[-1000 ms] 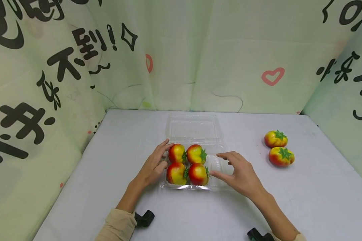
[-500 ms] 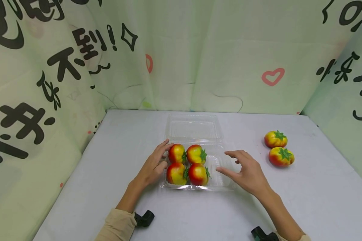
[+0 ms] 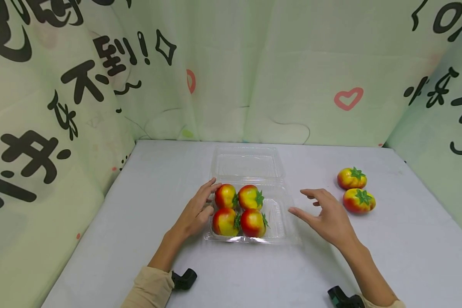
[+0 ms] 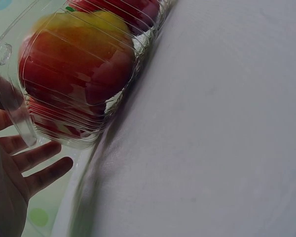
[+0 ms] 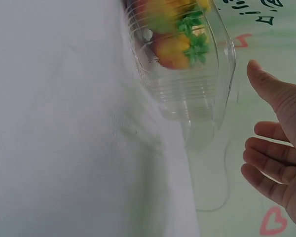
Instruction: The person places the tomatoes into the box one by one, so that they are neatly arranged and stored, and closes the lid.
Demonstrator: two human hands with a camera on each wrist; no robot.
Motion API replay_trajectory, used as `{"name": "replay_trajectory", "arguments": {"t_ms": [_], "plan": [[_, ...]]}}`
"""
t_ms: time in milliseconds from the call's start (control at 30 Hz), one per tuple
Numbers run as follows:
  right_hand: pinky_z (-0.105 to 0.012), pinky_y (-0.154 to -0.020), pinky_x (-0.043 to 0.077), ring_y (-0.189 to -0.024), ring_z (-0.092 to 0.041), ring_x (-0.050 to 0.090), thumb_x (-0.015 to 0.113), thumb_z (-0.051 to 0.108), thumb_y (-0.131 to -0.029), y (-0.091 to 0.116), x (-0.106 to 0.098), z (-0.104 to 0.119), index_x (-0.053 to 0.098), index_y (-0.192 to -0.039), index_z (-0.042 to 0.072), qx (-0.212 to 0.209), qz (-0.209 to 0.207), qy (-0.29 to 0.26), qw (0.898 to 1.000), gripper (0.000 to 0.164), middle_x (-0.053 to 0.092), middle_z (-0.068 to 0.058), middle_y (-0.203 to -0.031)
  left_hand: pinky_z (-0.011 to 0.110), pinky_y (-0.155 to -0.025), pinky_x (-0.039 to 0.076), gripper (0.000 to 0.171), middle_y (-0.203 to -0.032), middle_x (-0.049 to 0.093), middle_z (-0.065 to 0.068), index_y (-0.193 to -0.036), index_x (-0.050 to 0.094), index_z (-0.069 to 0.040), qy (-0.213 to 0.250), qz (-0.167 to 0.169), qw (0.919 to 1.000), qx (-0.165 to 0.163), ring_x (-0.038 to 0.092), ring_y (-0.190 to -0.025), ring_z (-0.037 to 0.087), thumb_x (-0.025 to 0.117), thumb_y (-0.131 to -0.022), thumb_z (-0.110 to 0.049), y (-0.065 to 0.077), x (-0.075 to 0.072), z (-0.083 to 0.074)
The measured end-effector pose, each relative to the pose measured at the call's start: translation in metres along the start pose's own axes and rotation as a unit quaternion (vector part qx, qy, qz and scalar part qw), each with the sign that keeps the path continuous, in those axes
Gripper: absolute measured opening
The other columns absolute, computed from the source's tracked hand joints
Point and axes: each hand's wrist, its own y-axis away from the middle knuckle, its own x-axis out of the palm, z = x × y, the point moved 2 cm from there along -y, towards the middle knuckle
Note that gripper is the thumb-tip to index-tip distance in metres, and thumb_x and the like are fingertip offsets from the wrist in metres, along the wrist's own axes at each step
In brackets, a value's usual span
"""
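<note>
A clear plastic clamshell box (image 3: 279,222) lies open on the table, lid (image 3: 248,163) folded back. Several red-and-yellow tomato-like fruits with green leafy tops fill its left and middle; one is the front-middle fruit (image 3: 253,223). At the box's left rim my left hand (image 3: 194,214) rests with loosely extended fingers; in the left wrist view those fingers (image 4: 44,175) spread beside the clear wall. My right hand (image 3: 329,218) hovers to the right of the box, thumb and fingers apart, holding nothing. The right wrist view shows a gap between its thumb (image 5: 266,84) and the box wall.
Two more such fruits, a rear one (image 3: 352,177) and a front one (image 3: 359,200), sit on the white table (image 3: 404,239) beyond my right hand. A pale green printed curtain (image 3: 292,72) encloses the back and sides. Black wrist mounts (image 3: 185,279) stick out below the hands.
My right hand has moved rightward, away from the middle fruits and past the box's right edge, fingers still apart. My left hand, the box and the fruits have stayed in place.
</note>
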Motion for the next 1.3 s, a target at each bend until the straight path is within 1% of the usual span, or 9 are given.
{"name": "replay_trajectory", "arguments": {"t_ms": [267, 533, 800, 967, 1033, 1200, 1267, 1300], "plan": [[-0.059, -0.082, 0.058, -0.097, -0.042, 0.068, 0.086, 0.031, -0.082, -0.003, -0.008, -0.012, 0.067, -0.126, 0.002, 0.006, -0.022, 0.015, 1.000, 0.056, 0.069, -0.022, -0.118, 0.054, -0.106, 0.049, 0.067, -0.164, 0.033, 0.017, -0.151, 0.047, -0.007, 0.000, -0.001, 1.0000, -0.001, 0.042, -0.146, 0.033, 0.044, -0.084, -0.009, 0.000, 0.000, 0.000], [-0.062, -0.083, 0.055, -0.097, -0.046, 0.067, 0.086, 0.030, -0.081, -0.005, -0.017, -0.026, 0.065, -0.126, -0.002, 0.011, -0.034, 0.017, 0.999, 0.059, 0.068, -0.026, -0.121, 0.054, -0.107, 0.049, 0.067, -0.164, 0.033, 0.017, -0.151, 0.048, -0.007, 0.000, -0.001, 1.0000, -0.001, 0.042, -0.146, 0.033, 0.044, -0.084, -0.009, 0.000, 0.000, 0.000], [-0.061, -0.085, 0.055, -0.101, -0.047, 0.066, 0.085, 0.029, -0.083, -0.008, -0.027, -0.038, 0.062, -0.129, -0.005, 0.033, -0.041, 0.030, 0.998, 0.062, 0.065, -0.030, -0.124, 0.054, -0.106, 0.050, 0.067, -0.163, 0.034, 0.017, -0.150, 0.048, -0.007, -0.003, -0.003, 1.0000, 0.002, 0.043, -0.145, 0.033, 0.044, -0.083, -0.009, 0.000, 0.000, 0.000], [-0.060, -0.083, 0.055, -0.097, -0.045, 0.064, 0.083, 0.033, -0.084, -0.007, -0.032, -0.044, 0.061, -0.131, -0.004, 0.055, -0.040, 0.035, 0.997, 0.064, 0.063, -0.030, -0.124, 0.054, -0.105, 0.050, 0.067, -0.163, 0.034, 0.018, -0.150, 0.048, -0.007, -0.002, -0.003, 1.0000, 0.004, 0.043, -0.145, 0.034, 0.044, -0.084, -0.009, 0.000, 0.000, 0.000], [-0.058, -0.082, 0.053, -0.095, -0.043, 0.062, 0.083, 0.034, -0.085, -0.007, -0.034, -0.047, 0.062, -0.131, -0.004, 0.062, -0.046, 0.037, 0.996, 0.064, 0.063, -0.030, -0.124, 0.054, -0.106, 0.049, 0.067, -0.163, 0.034, 0.018, -0.150, 0.048, -0.007, -0.002, -0.003, 1.0000, 0.002, 0.043, -0.145, 0.034, 0.044, -0.084, -0.009, 0.000, 0.000, 0.000], [-0.065, -0.092, 0.047, -0.112, -0.046, 0.055, 0.082, 0.034, -0.085, -0.007, -0.039, -0.055, 0.062, -0.132, -0.004, 0.076, -0.058, 0.038, 0.995, 0.064, 0.062, -0.029, -0.127, 0.055, -0.105, 0.049, 0.067, -0.163, 0.034, 0.018, -0.150, 0.048, -0.007, -0.002, -0.003, 1.0000, 0.004, 0.043, -0.144, 0.034, 0.044, -0.084, -0.009, 0.001, 0.000, -0.001], [-0.069, -0.096, 0.044, -0.119, -0.049, 0.051, 0.081, 0.035, -0.086, -0.007, -0.040, -0.059, 0.060, -0.132, -0.006, 0.085, -0.054, 0.043, 0.994, 0.065, 0.059, -0.030, -0.128, 0.055, -0.105, 0.050, 0.067, -0.163, 0.034, 0.018, -0.150, 0.048, -0.007, -0.004, -0.004, 1.0000, 0.005, 0.043, -0.144, 0.035, 0.044, -0.083, -0.009, 0.001, 0.000, -0.001], [-0.070, -0.097, 0.044, -0.119, -0.050, 0.050, 0.081, 0.035, -0.087, -0.007, -0.041, -0.061, 0.060, -0.132, -0.007, 0.090, -0.052, 0.045, 0.994, 0.065, 0.059, -0.031, -0.128, 0.055, -0.105, 0.050, 0.067, -0.163, 0.034, 0.019, -0.150, 0.048, -0.007, -0.004, -0.005, 1.0000, 0.006, 0.043, -0.144, 0.035, 0.044, -0.083, -0.009, 0.001, 0.000, -0.001]]}}
